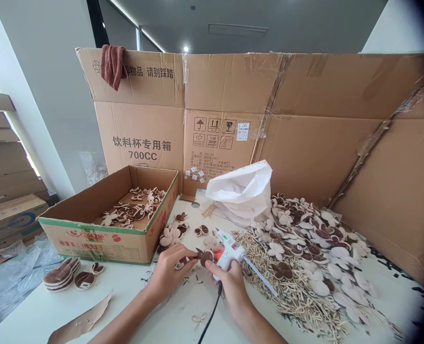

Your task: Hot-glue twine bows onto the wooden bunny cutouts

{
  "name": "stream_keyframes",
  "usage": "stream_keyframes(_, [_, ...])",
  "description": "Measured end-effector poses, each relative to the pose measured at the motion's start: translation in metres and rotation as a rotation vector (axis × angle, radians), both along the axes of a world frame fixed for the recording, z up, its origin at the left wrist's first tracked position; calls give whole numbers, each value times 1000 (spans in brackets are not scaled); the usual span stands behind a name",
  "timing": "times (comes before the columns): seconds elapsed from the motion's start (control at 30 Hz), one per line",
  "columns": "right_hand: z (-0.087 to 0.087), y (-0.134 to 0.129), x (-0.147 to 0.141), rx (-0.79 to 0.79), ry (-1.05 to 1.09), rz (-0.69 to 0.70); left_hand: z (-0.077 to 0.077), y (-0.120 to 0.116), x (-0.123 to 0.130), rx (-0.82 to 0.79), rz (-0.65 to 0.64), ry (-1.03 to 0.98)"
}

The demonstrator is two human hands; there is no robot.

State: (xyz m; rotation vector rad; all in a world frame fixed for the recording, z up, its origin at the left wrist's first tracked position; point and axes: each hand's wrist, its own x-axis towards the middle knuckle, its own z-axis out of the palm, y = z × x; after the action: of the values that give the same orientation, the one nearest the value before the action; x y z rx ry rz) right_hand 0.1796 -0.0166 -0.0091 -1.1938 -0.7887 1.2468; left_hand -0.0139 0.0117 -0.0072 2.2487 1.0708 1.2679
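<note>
Several tall cardboard panels (226, 81) along the back edge of a white desk (129, 284). Toward its left edge, a green-rimmed carton (104, 244); toward its right, heaped felt pieces (324, 235) over a spread of pale cut strips (294, 298). Close together near the middle of the front edge, left hand (170, 267) and right hand (231, 282). Gripped in the right hand, a white glue gun (228, 258), nozzle slanting leftward to the back edge, glue stick (262, 278) slanting out rightward to the front. Smallest of all, and central: a brown felt piece (206, 258) held between both hands, long axis roughly parallel to the front edge. Directly left of the glue gun's body, nearer the front edge than the nozzle tip and apart from it. Within touch of both hands, neither clearly nearer. Left thumb and forefinger pinching its left end; right thumb pressed against its right side, other right fingers curled around the glue gun, partly hidden. Cannot tell whether any support the felt from behind.
</note>
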Motion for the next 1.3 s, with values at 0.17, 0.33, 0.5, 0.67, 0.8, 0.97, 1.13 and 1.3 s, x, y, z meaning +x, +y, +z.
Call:
stream_keyframes(0.17, [-1,-1,0,-13,4,66,1,0,0,53,-18,6])
stream_keyframes(0.33, [-1,-2,-2,-7,12,97,3,-1,1,16,10,36])
stream_keyframes(0.5, [-1,-3,-3,-4,-26,23,6,-2,0,-38,21,-3])
stream_keyframes(0.67, [-4,0,-1,-8,-52,-4,8,-1,0,-113,60,-118])
stream_keyframes(0.8, [-3,0,0,-9,-57,-17,6,5,-4,-221,131,-317])
stream_keyframes(0.97, [-2,-1,0,0,-71,-25,8,11,-9,-447,71,-533])
stream_keyframes(1.13, [-3,0,0,-2,-66,-48,18,5,-8,-745,-253,-778])
stream_keyframes(1.3, [-1,1,-1,13,-56,-60,25,-3,-5,-862,-415,-788])
